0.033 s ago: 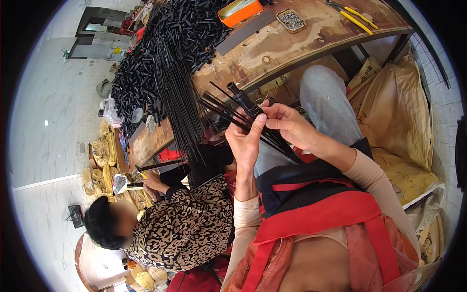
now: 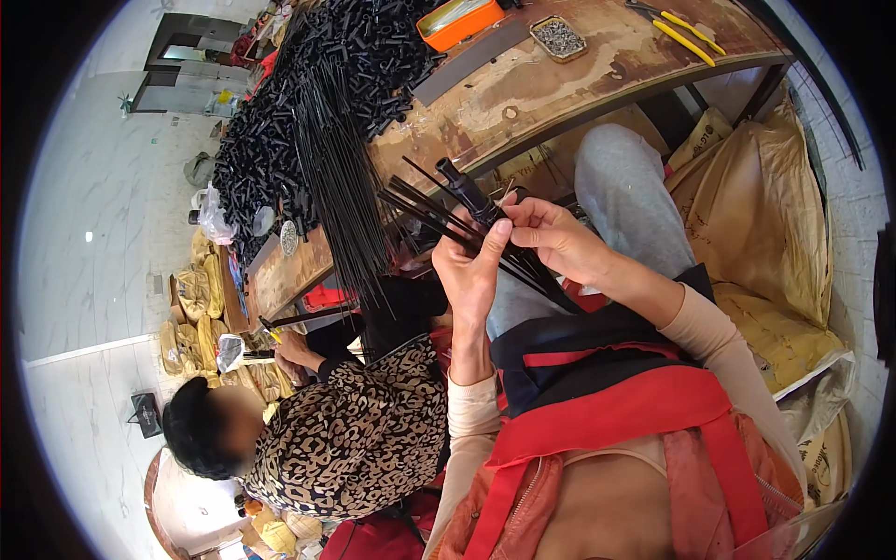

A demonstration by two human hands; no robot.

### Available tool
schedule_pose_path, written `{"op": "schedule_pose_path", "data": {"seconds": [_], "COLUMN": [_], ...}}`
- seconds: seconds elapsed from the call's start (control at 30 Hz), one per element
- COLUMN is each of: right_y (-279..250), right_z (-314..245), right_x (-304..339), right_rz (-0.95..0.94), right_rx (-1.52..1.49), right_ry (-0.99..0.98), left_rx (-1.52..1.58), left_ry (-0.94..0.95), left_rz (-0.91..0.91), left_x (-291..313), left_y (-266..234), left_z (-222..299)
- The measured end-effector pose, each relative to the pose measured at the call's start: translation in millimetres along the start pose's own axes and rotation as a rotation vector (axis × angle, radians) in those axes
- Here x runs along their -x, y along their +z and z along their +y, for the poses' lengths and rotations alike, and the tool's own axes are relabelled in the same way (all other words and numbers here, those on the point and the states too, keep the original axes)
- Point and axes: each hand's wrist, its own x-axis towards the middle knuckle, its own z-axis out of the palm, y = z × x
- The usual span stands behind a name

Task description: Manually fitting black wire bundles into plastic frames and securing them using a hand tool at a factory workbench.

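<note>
"What's there?"
"Far side, the worn brown wooden table [image 2: 499, 107]; nearer, a fanned bunch of long, thin black rods [image 2: 417, 207]."
"And the hands?"
"The left hand [image 2: 469, 271] is curled round the rods; the right hand [image 2: 567, 247] pinches, nearly closed, at the near end of a black cylindrical plastic tube [image 2: 466, 189]."
"Risks?"
"A slackened left grip could spill rods; a fingertip-only hold could let the tube twist."

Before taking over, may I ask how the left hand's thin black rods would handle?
The thin black rods look fairly stiff, jutting nearly straight past the left hand. Being slender, they're probably light, and their fanned ends suggest they may splay.
</note>
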Motion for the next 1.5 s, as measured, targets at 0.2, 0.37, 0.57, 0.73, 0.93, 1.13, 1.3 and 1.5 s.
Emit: {"op": "schedule_pose_path", "data": {"seconds": [0.2,0.37,0.57,0.73,0.93,1.13,1.3,1.5], "right_y": [2,18,14,7,2,2,13,17], "right_z": [7,20,9,8,7,3,12,13], "right_x": [1,19,21,17,15,22,28,28], "right_rz": [0.021,0.141,0.084,0.109,0.051,0.034,0.164,0.208], "right_rx": [0.021,0.144,0.133,0.079,-0.031,-0.056,0.042,0.167], "right_ry": [0.003,-0.188,-0.199,-0.143,-0.042,-0.034,-0.295,-0.382], "left_rx": [0.003,-0.202,-0.119,0.059,-0.066,-0.175,0.191,0.13], "left_ry": [-0.083,-0.109,-0.075,-0.085,-0.065,-0.011,-0.146,-0.138], "left_rz": [-0.003,0.197,0.229,0.111,0.211,0.32,-0.158,-0.107], "left_x": [0,15,8,3,9,16,-7,1], "left_y": [1,19,23,17,25,39,13,11], "left_z": [13,24,17,10,11,11,5,-3]}}
